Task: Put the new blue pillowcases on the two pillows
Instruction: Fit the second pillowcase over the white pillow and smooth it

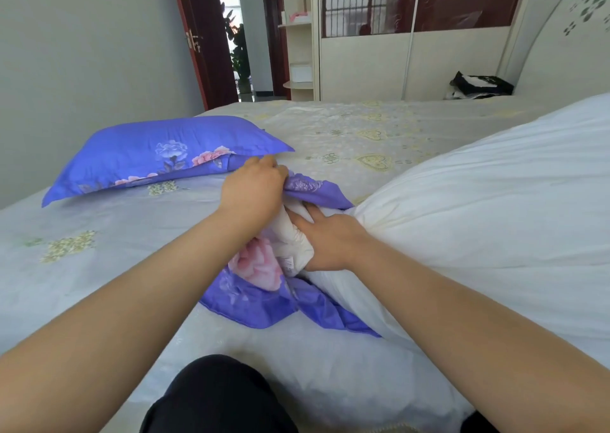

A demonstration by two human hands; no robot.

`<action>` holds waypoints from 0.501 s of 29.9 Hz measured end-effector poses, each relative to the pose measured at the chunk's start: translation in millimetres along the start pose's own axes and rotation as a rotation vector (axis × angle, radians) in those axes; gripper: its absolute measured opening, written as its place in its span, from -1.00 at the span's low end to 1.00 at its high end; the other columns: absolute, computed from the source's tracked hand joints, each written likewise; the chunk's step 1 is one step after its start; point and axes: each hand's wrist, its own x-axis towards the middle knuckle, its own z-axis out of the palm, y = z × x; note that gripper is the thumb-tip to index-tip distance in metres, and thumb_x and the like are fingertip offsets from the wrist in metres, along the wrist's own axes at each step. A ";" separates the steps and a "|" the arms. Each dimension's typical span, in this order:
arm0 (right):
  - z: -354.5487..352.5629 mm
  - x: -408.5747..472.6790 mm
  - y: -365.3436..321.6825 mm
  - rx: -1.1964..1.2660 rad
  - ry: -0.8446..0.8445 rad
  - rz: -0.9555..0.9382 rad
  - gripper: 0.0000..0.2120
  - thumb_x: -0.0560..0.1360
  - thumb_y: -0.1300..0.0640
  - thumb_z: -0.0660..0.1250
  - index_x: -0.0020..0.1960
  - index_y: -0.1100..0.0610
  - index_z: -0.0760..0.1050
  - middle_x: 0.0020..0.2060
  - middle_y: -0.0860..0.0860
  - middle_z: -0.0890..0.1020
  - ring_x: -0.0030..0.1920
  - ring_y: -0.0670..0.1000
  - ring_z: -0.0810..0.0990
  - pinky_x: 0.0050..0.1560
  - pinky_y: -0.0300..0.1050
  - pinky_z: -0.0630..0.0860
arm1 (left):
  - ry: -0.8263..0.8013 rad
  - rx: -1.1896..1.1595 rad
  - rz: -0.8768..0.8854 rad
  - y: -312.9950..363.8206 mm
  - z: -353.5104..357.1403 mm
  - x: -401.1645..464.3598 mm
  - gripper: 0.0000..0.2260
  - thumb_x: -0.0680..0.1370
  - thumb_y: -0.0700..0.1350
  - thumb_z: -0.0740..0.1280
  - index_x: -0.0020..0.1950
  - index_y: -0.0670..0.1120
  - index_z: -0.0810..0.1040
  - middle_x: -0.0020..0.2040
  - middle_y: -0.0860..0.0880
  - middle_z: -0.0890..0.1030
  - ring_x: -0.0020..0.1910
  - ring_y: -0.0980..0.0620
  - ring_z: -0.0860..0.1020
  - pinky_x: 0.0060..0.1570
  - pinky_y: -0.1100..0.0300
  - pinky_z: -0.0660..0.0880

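Open bedsheet [99, 267] left, bare pillow [478, 218] blocking right, covered pillow [148, 155] beyond

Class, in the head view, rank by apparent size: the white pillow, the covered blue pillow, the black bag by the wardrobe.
1. White pillow, though nearness to the camera enlarges it.
2. Covered blue pillow.
3. Black bag, farthest away, so its true size is unsure.

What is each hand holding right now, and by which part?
Left hand grips the loose blue floral pillowcase at its opening edge. Right hand clamps the bunched corner of the bare white pillow, at that opening.
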 end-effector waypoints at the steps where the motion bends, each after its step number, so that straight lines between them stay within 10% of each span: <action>1: 1.7 0.7 1.8 0.010 0.000 0.003 -0.05 0.35 -0.36 0.27 0.52 -0.18 -0.23 0.54 0.08 -0.05 0.35 0.14 0.39 -0.07 -0.03 0.42 | 0.004 -0.157 -0.026 0.7 2.2 3.2 -0.82 0.51 -0.26 0.18 0.07 -0.16 0.51 0.06 -0.16 0.53 0.06 -0.18 0.49 -0.17 0.08 0.33; 4: -0.7 -3.2 5.7 0.049 -0.003 0.011 -0.05 0.36 -0.36 0.28 0.53 -0.15 -0.21 0.53 0.04 -0.05 0.51 0.03 0.09 0.13 0.03 0.43 | -0.104 -0.589 -0.169 12.1 7.8 8.7 -0.87 0.52 -0.19 0.25 0.01 -0.19 0.50 -0.04 -0.15 0.58 -0.03 -0.15 0.51 -0.16 0.15 0.34; 8: -1.5 -4.1 10.0 0.047 -0.041 0.073 -0.12 0.35 -0.36 0.30 0.51 -0.13 -0.03 0.48 -0.02 0.17 0.35 0.05 0.37 0.03 -0.03 0.43 | -0.190 -0.757 -0.256 14.0 11.6 2.1 -0.86 0.54 -0.16 0.18 -0.03 -0.13 0.51 -0.08 -0.08 0.53 -0.09 -0.07 0.45 -0.19 0.18 0.30; 15: 0.2 11.3 10.2 0.082 -0.017 0.142 -0.42 0.27 -0.27 0.38 0.22 -0.07 0.41 0.14 -0.09 0.54 0.17 0.03 0.53 -0.09 -0.18 0.33 | -0.133 -0.388 -0.084 -5.0 40.1 -38.8 -0.93 0.52 -0.24 0.21 -0.06 -0.09 0.40 -0.10 -0.06 0.44 -0.12 -0.16 0.48 -0.26 0.10 0.27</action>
